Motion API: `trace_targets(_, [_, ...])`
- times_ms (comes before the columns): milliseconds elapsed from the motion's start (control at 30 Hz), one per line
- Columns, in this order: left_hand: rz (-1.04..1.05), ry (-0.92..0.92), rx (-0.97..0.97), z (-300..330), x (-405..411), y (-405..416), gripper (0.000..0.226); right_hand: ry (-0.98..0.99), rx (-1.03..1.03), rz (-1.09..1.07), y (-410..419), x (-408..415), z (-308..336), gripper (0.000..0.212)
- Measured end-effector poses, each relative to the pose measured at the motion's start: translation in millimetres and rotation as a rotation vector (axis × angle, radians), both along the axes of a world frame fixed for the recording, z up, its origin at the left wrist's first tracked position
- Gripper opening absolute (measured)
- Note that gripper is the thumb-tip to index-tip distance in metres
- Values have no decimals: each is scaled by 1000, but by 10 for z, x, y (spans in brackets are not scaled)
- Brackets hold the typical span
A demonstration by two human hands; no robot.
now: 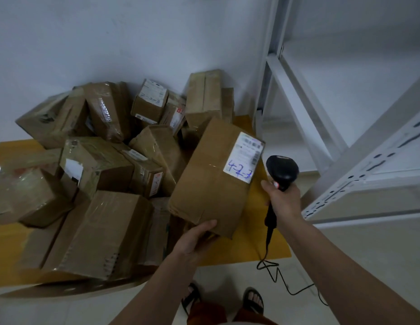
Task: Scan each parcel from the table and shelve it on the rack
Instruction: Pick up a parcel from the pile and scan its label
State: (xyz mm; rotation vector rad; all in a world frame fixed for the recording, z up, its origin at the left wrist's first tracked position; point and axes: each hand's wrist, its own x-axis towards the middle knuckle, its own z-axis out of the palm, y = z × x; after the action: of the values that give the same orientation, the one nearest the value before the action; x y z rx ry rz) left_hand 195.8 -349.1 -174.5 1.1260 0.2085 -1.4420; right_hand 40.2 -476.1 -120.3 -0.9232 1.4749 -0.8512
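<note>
Brown cardboard fills the view as the left hand [194, 240] grips the near end of a parcel [216, 179], tilting it above the yellow table [270, 240] with its white label [243, 158] up. Just right of it, the right hand [283, 199] is wrapped around a black scanner [283, 171]. More parcels [98, 165] lie heaped left of the hands; the white rack [368, 160] stands right.

Matt brown cardboard parcel [213, 181] with a smooth white paper label [243, 158]; glossy black plastic scanner [283, 172]; white-painted metal rack [345, 179].
</note>
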Motion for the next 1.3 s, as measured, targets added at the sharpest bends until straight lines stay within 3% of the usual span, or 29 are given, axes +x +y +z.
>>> trace_targets(167, [47, 51, -156, 124, -14, -26, 71, -209, 135, 17, -19, 102, 47, 45])
trace_targets(300, [-15, 30, -219, 189, 21, -60, 103, -314, 140, 207, 14, 211, 170, 65])
trace_targets(500, [-90, 64, -301, 337, 126, -78, 103, -335, 32, 404, -38, 302, 409, 58])
trace_targets(633, [-182, -77, -236, 544, 353, -99, 100, -317, -10, 410, -118, 349, 538, 55])
trace_targets(800, [-279, -300, -283, 735, 1007, 66, 109, -298, -29, 448, -249, 235, 587, 79])
trace_targets(900, [-374, -389, -297, 926, 1262, 25, 102, -268, -19, 580, -266, 188, 599, 72])
trace_targets(1000, [-441, -357, -329, 1114, 1293, -111, 91, -199, -38, 693, -221, 253, 626, 62])
trace_targets(1100, [-443, -368, -288, 1166, 1311, -196, 86, -159, -53, 666, -231, 313, 660, 64])
trace_targets(1233, [-411, -448, -256, 1117, 1398, -254, 48, -110, -183, 579, -233, 392, 754, 53])
trace_targets(1300, [-404, -496, -256, 1122, 1436, -281, 53, -71, -265, 578, -190, 440, 851, 49])
